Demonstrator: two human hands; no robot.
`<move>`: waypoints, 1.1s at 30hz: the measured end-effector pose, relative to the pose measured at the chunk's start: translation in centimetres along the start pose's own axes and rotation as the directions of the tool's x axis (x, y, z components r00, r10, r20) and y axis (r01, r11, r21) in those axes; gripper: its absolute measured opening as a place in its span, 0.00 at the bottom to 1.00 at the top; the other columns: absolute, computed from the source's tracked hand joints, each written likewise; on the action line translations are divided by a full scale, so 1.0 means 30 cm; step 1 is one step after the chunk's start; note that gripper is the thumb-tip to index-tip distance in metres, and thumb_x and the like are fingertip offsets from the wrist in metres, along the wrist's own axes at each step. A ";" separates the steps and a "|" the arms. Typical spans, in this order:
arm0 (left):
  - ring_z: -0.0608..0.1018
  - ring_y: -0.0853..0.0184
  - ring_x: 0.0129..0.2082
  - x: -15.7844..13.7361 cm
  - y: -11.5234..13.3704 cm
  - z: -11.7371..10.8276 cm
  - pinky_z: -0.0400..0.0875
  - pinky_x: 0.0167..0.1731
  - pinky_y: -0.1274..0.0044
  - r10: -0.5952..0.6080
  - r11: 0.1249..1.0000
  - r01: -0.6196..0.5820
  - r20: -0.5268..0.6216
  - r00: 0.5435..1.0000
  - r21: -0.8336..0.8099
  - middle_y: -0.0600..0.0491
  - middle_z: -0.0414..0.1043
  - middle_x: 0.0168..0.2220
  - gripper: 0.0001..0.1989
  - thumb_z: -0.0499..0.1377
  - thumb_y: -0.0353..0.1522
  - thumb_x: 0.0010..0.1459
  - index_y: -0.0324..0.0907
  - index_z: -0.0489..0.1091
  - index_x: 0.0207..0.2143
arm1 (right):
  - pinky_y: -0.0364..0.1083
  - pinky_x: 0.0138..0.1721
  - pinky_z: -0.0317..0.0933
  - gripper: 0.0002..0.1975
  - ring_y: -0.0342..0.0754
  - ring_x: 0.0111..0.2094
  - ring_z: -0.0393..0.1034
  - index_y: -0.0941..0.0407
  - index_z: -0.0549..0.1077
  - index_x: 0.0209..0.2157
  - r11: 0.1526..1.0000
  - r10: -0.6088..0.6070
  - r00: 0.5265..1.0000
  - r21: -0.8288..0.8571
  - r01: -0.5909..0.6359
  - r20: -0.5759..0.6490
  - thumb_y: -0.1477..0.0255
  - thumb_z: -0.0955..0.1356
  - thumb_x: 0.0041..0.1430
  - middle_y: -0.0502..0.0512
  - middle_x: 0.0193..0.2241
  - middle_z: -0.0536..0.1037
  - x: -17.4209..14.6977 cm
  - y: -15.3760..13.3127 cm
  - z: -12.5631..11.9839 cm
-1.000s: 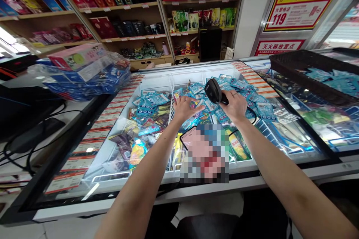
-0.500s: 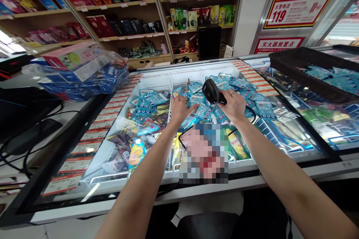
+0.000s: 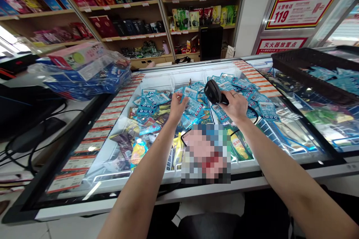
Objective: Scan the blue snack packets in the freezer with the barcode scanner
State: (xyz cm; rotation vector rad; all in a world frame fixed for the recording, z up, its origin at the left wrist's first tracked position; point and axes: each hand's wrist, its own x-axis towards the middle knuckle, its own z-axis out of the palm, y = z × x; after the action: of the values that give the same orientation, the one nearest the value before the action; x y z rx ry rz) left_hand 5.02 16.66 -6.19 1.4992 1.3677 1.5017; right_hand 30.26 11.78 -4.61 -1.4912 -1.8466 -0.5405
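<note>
My right hand [image 3: 236, 105] is wrapped round the handle of a black barcode scanner [image 3: 212, 92], its head tipped toward the left. My left hand [image 3: 178, 106] pinches the edge of a light-blue packet [image 3: 191, 93] that has a white label with a barcode on it. The scanner's head is just to the right of this packet. Many similar blue packets [image 3: 263, 109] are spread around both hands, over the freezer's glass top. Below my hands a phone, mostly hidden by a pixelated patch, shows only its upper left corner [image 3: 185, 134].
Wrapped ice creams [image 3: 138, 153] show through the glass of the chest freezer. Plastic-wrapped boxes [image 3: 84, 71] stand on its left end. A dark basket [image 3: 316, 78] with blue packets is at the right. The scanner's black cable [image 3: 255, 114] loops beside my right wrist. Stocked shelves stand behind.
My left hand's fingers, spread over the packets before, have closed on the edge of one blue packet. My right hand still holds the scanner in nearly the same place. The view has shifted slightly.
</note>
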 end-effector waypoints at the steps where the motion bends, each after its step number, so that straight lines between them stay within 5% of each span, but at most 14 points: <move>1: 0.67 0.75 0.25 -0.002 0.002 -0.001 0.62 0.25 0.81 -0.021 0.998 0.021 0.004 1.000 -0.065 0.58 0.63 0.28 0.16 0.59 0.41 0.51 0.45 0.58 0.38 | 0.46 0.37 0.51 0.18 0.51 0.36 0.65 0.53 0.71 0.47 1.000 0.001 1.000 0.000 -0.001 0.000 0.61 0.64 0.58 0.57 0.37 0.74 0.000 0.000 0.000; 6: 0.62 0.77 0.21 -0.014 0.020 -0.006 0.59 0.22 0.82 -0.004 0.988 -0.002 -0.040 0.999 -0.157 0.61 0.57 0.24 0.14 0.57 0.41 0.55 0.45 0.58 0.37 | 0.46 0.37 0.52 0.18 0.51 0.36 0.65 0.54 0.72 0.46 1.000 -0.003 1.000 0.001 0.003 -0.009 0.61 0.63 0.59 0.57 0.35 0.74 0.000 -0.001 0.005; 14: 0.70 0.73 0.30 0.008 0.028 -0.066 0.65 0.31 0.80 0.223 0.975 -0.219 -0.255 0.941 0.044 0.55 0.67 0.31 0.11 0.54 0.40 0.57 0.44 0.63 0.40 | 0.47 0.36 0.52 0.18 0.51 0.35 0.65 0.54 0.72 0.47 1.000 -0.022 1.000 0.013 0.022 -0.012 0.61 0.63 0.59 0.57 0.36 0.74 -0.003 0.000 0.011; 21: 0.71 0.70 0.34 0.026 0.020 -0.144 0.66 0.36 0.77 0.290 0.951 -0.252 -0.240 0.926 0.178 0.53 0.70 0.35 0.11 0.55 0.38 0.55 0.42 0.70 0.38 | 0.46 0.38 0.53 0.18 0.52 0.38 0.65 0.54 0.70 0.49 0.988 -0.156 0.986 0.016 0.155 0.063 0.63 0.64 0.59 0.58 0.37 0.74 -0.002 -0.011 -0.009; 33: 0.70 0.70 0.33 0.003 0.039 -0.128 0.65 0.38 0.76 0.331 0.906 -0.298 -0.064 0.941 0.300 0.52 0.70 0.39 0.12 0.49 0.35 0.61 0.43 0.66 0.44 | 0.46 0.38 0.52 0.20 0.50 0.39 0.65 0.54 0.68 0.52 0.947 -0.318 0.944 0.071 0.312 0.091 0.65 0.65 0.58 0.57 0.38 0.74 -0.006 -0.020 -0.017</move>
State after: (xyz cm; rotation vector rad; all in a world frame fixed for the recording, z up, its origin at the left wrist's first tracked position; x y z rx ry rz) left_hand 1.63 15.49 -4.39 1.9190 1.5165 1.6582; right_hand 29.83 11.15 -4.33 -1.2109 -2.1803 -0.5654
